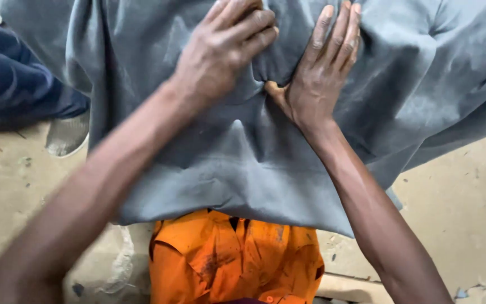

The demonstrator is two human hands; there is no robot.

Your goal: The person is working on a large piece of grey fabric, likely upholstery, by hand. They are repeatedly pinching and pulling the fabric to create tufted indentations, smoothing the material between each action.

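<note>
Head camera: the left hand (220, 50) grips a bunched fold of the grey cloth (243, 163); the right hand (319, 76) lies open and flat, pressing it (over orange trousers (237, 259)).

Across the upper frame I see a grey cloth (243, 163), matt and soft, with a dusty, chalky bloom on its folds. Bottom centre, the orange garment (226, 259) looks like coarse, matt, stained fabric. The floor (462, 208) is rough, pale, speckled concrete.
</note>
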